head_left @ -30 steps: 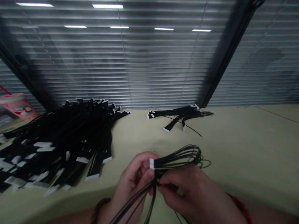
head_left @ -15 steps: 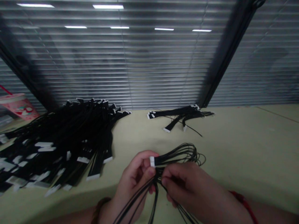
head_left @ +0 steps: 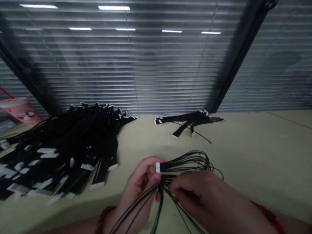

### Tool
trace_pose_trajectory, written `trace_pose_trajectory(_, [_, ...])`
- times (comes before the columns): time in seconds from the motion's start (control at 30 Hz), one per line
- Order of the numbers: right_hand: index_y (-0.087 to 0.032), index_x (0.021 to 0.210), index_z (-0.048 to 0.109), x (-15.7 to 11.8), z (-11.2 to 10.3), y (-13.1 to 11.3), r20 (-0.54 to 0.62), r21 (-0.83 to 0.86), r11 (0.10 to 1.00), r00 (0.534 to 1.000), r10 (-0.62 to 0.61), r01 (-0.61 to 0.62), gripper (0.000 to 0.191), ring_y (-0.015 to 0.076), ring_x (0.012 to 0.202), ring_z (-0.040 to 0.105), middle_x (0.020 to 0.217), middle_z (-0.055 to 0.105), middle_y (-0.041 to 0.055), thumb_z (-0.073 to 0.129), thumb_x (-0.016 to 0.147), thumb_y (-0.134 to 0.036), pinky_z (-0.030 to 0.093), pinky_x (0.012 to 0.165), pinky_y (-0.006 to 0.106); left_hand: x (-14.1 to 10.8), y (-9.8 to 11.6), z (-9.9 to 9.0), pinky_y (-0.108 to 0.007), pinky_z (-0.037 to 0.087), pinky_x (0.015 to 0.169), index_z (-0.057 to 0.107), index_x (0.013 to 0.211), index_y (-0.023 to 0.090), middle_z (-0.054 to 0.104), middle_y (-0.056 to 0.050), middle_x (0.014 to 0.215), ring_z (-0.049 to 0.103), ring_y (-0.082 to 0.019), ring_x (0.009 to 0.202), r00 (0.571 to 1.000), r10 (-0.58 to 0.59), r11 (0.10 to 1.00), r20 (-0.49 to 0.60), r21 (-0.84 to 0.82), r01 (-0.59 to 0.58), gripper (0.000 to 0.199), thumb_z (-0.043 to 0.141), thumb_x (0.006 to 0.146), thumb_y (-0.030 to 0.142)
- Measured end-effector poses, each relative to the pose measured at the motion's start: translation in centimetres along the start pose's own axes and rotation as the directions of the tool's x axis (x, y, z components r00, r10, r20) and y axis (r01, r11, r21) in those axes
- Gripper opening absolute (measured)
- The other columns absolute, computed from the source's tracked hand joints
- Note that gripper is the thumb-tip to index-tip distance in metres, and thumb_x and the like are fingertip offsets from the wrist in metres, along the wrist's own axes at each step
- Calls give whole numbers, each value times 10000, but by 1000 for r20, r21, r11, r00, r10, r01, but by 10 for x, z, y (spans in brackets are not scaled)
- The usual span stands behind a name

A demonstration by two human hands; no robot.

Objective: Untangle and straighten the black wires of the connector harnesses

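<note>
Near the front of the table, a black wire harness [head_left: 185, 162] with a white connector [head_left: 158, 167] is between my two hands. My left hand [head_left: 143, 182] pinches it at the connector end, thumb over the wires. Its wires loop out to the right, and several loose strands [head_left: 158, 211] fan down toward me. My right hand [head_left: 195, 191] is closed on some of the wires just right of the connector; its fingertips are partly hidden, so which strands it grips cannot be seen.
A large pile of black cables [head_left: 80, 136] with white connectors covers the table's left side. A smaller bunch of cables [head_left: 182, 118] lies at the back. A pink cup [head_left: 21, 110] with a straw stands far left. Window blinds [head_left: 146, 71] rise behind the table [head_left: 263, 156].
My right hand has shifted slightly to the right, away from the connector, and more wire shows between the hands. The left hand keeps its hold almost in place.
</note>
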State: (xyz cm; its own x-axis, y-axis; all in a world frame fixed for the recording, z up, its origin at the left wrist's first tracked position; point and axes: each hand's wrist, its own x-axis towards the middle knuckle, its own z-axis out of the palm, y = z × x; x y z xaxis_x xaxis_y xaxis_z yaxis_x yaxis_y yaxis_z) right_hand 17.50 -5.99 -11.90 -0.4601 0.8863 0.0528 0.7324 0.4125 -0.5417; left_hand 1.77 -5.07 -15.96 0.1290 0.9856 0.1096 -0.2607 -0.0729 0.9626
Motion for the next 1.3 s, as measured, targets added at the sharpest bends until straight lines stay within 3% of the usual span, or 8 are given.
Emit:
trace_pose_trajectory(0.17, [-223, 742, 631, -3, 2, 1, -14, 45, 999, 1000, 19, -18, 182, 99, 689, 557, 787, 649, -57, 529, 779, -77, 348, 641, 216, -1, 0, 0, -141, 427, 439, 629, 928, 214, 502, 33, 644, 468, -89, 544, 999, 3, 1000, 35, -5, -3, 196, 660, 793, 352])
trace_pose_trajectory(0.33, [-211, 699, 626, -4, 6, 1, 3, 69, 996, 999, 48, -48, 175, 92, 651, 546, 728, 639, -51, 528, 807, -115, 341, 621, 212, -2, -3, -1, -121, 413, 458, 611, 953, 245, 490, 48, 650, 450, -66, 528, 995, 32, 999, 91, 1, -32, 131, 605, 847, 321])
trace_pose_trajectory(0.6, [-216, 746, 658, -5, 16, 1, -104, 52, 998, 994, 37, -31, 140, 108, 621, 562, 742, 653, -24, 548, 765, -132, 365, 576, 213, -2, -5, -2, -132, 408, 480, 618, 961, 243, 495, 37, 654, 461, -75, 551, 985, 83, 996, 148, -24, -81, 109, 581, 868, 289])
trace_pose_trajectory(0.7, [-202, 694, 634, -7, 21, 3, -186, -25, 1000, 982, -23, 18, 126, 110, 563, 553, 692, 640, -26, 551, 744, -122, 352, 523, 223, -2, -8, -2, -126, 406, 486, 625, 969, 243, 494, 33, 666, 454, -71, 556, 983, 93, 995, 157, -51, -86, 112, 588, 865, 264])
trace_pose_trajectory(0.83, [-185, 647, 599, -8, 27, 7, -329, -189, 975, 927, -178, 120, 123, 133, 540, 568, 630, 615, -21, 565, 699, -79, 379, 507, 246, -1, -12, -2, -119, 409, 482, 624, 979, 244, 494, 33, 671, 456, -67, 557, 981, 43, 996, 187, -85, -27, 124, 592, 862, 271])
trace_pose_trajectory(1.07, [-144, 769, 635, -6, 35, 11, -310, -362, 873, 841, -443, 327, 129, 191, 609, 598, 711, 632, 23, 537, 749, -62, 442, 544, 317, -1, -20, -5, -128, 405, 463, 605, 1025, 252, 473, 36, 691, 454, -61, 536, 982, -23, 999, 186, -34, 29, 172, 589, 863, 306])
trace_pose_trajectory(1.3, [-171, 699, 595, -8, 32, 7, -351, -341, 916, 876, -331, 210, 138, 163, 526, 586, 646, 614, -12, 581, 657, -40, 440, 471, 282, -1, -8, 1, -138, 413, 476, 633, 929, 221, 510, 34, 665, 467, -75, 559, 996, -13, 999, 91, -49, 18, 176, 656, 804, 343])
